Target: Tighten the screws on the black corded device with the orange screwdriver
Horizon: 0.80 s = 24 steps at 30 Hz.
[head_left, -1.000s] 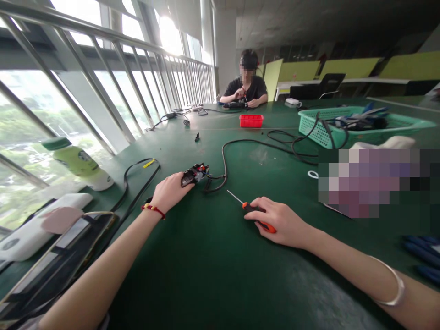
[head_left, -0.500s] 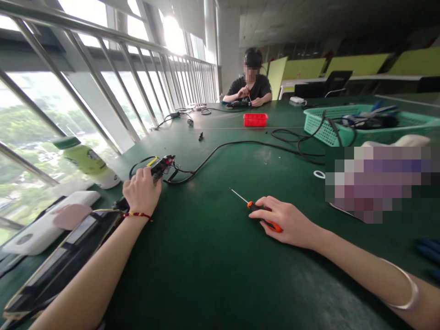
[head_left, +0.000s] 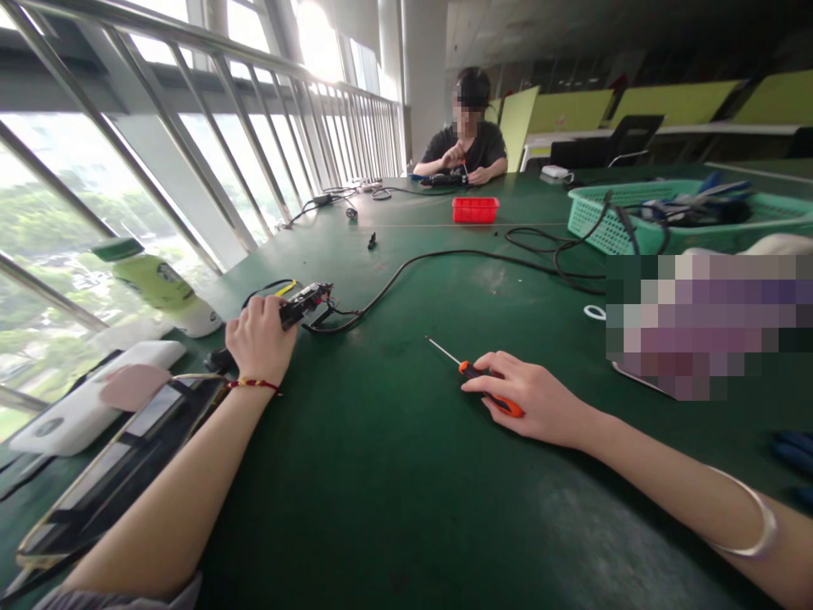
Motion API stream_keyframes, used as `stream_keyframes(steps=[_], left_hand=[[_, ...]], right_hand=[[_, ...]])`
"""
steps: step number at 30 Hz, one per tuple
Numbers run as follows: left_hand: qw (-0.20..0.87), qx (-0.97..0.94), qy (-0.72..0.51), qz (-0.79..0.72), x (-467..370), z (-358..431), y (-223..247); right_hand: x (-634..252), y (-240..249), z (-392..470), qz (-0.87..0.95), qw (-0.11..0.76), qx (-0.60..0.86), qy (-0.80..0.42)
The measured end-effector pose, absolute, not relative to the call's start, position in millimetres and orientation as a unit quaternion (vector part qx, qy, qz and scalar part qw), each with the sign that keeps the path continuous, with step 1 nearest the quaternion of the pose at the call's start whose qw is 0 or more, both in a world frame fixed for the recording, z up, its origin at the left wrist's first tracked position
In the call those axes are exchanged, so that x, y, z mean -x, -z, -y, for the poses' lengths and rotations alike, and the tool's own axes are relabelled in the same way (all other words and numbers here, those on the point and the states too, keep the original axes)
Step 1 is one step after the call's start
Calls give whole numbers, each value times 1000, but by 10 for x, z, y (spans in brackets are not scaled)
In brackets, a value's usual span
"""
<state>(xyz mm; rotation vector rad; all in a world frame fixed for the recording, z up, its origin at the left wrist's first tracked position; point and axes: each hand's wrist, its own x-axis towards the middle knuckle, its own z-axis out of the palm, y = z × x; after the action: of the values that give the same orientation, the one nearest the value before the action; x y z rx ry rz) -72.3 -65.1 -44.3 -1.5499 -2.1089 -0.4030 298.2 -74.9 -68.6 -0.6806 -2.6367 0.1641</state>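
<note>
My left hand point(head_left: 262, 339) is wrapped round a black device point(head_left: 305, 303) on the left of the green table point(head_left: 381, 474). Wires and metal parts show at the device's far end, where a black cable point(head_left: 419, 258) runs off to the right. Part of the device is hidden under my palm. On the right, my right hand point(head_left: 530, 396) holds an orange and black screwdriver point(head_left: 508, 405) by its handle, its thin shaft pointing up and left over the table.
A bottle point(head_left: 158, 288), a white object point(head_left: 95, 407) and a black case point(head_left: 120, 474) lie left. Beyond are a red tray point(head_left: 475, 212) and a green basket point(head_left: 610, 229). A person point(head_left: 467, 144) sits at the far end. Railings line the left.
The view has tilted slightly, so most things appear a little higher. The device's far end has turned slightly in my left hand. My right hand still has the screwdriver.
</note>
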Motion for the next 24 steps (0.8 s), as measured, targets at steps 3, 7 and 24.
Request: stream_keyframes(steps=[3,7,24], left_hand=[[261,555,166,772,721,670,432],[279,569,200,747,685,721,406],[31,849,136,510,-780,44,445]], right_hand=[[-2984,687,753,946,207,244,-58],[-2981,695,755,945,206,248,-61],[-3025,646,875,940,310,140,-17]])
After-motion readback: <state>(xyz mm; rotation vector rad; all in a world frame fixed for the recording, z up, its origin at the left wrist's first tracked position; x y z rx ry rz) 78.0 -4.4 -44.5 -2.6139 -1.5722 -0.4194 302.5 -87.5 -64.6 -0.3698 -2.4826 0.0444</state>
